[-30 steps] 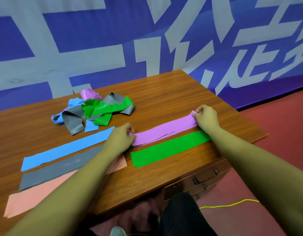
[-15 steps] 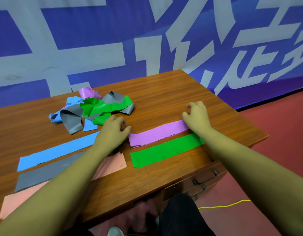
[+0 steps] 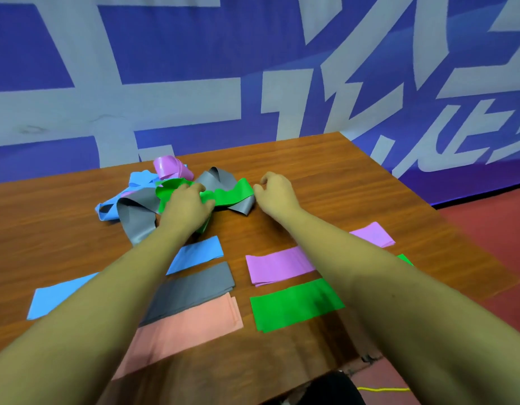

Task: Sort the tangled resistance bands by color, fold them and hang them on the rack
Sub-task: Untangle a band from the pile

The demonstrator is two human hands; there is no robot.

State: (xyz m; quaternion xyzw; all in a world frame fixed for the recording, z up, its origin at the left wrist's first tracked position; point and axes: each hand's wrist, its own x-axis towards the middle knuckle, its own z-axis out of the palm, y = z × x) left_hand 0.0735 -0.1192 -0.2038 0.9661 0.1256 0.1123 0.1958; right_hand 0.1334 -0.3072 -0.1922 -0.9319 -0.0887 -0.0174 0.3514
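Note:
A tangled pile lies at the far middle of the wooden table (image 3: 355, 182): a green band (image 3: 231, 194), grey band (image 3: 136, 220), blue band (image 3: 136, 182) and a purple loop (image 3: 168, 168). My left hand (image 3: 187, 207) lies on the pile, its fingers curled over the tangled green band. My right hand (image 3: 274, 192) hovers beside that band's right end with loosely curled fingers and holds nothing. Flat folded strips lie nearer me: blue strip (image 3: 196, 254), grey strip (image 3: 194, 287), pink strip (image 3: 191, 325), purple strip (image 3: 274, 268) and green strip (image 3: 290, 306). My forearms cover parts of them.
A blue banner with large pale characters (image 3: 171, 100) hangs right behind the table. Red floor (image 3: 492, 229) lies to the right, with a yellow cord (image 3: 381, 389) on it near the table's front edge. No rack is in view.
Both hands left the ends of the flat purple strip and moved away from me to the tangled pile. The left hand now lies on the green band; the purple strip stays flat.

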